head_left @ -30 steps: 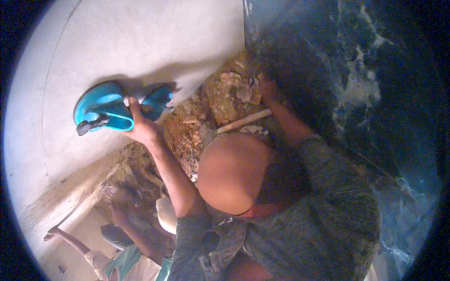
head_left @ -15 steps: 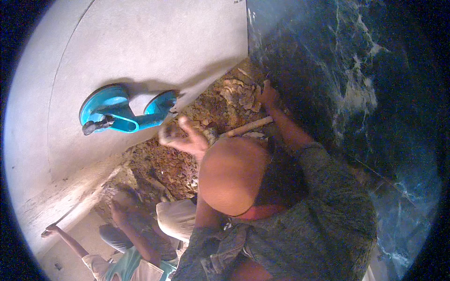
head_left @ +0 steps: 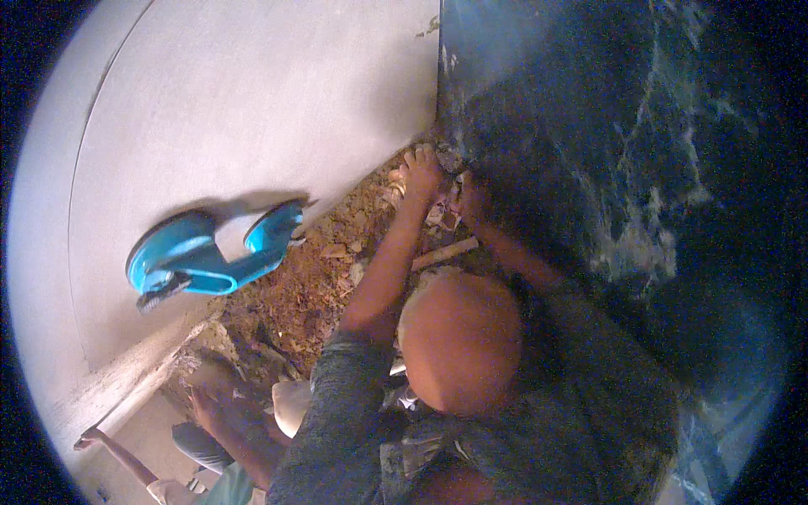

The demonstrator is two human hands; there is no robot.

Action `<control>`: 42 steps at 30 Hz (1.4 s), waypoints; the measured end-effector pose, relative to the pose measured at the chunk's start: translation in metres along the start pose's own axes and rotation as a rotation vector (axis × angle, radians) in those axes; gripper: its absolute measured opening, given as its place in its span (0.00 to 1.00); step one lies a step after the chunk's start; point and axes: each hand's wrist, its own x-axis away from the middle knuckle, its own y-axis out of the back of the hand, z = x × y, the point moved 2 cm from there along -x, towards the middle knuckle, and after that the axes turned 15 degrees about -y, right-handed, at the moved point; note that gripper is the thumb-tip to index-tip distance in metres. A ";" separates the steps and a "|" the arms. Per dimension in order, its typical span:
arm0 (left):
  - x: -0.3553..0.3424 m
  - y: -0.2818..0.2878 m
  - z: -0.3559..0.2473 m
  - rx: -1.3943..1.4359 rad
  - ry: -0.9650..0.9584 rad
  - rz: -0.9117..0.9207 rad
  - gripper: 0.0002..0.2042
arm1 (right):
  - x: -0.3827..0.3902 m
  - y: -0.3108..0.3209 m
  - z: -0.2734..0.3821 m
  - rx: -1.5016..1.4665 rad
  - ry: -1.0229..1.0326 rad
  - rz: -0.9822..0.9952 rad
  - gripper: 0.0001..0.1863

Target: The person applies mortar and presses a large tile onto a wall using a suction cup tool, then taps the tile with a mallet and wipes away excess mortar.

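My left hand [head_left: 421, 171] reaches into the rubble at the corner between a pale panel [head_left: 252, 84] and dark veined marble [head_left: 665, 151], fingers curled against something unclear. My right hand [head_left: 465, 194] is just right of it, shadowed, among broken pieces, its fingers unclear. A turquoise two-cup suction lifter [head_left: 223, 282] sits untouched on the pale panel, left of my hands. A wooden stick [head_left: 444, 252] lies on the reddish-brown rubble [head_left: 316, 278] below them. A rounded tan shape [head_left: 463, 341], which I cannot make out clearly, fills the space between my forearms.
At the lower left, co-workers work along the panel's lower border: one outstretched hand [head_left: 88, 439] near its edge, another arm [head_left: 227, 425] closer to me, and legs in grey trousers [head_left: 202, 450]. The dark marble runs down the whole right side.
My left hand has released the suction lifter and moved right, up to the corner beside my right hand. The lifter stays on the panel, now lower in the view.
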 end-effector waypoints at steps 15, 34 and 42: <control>-0.023 -0.059 -0.009 0.039 -0.072 0.109 0.33 | 0.010 -0.011 -0.021 0.033 0.009 0.019 0.36; -0.022 0.015 0.008 0.005 0.096 0.391 0.29 | 0.010 -0.003 -0.002 -0.049 -0.056 0.003 0.31; -0.034 0.054 -0.022 -0.032 0.079 0.532 0.29 | 0.003 -0.002 -0.017 0.010 -0.071 -0.039 0.32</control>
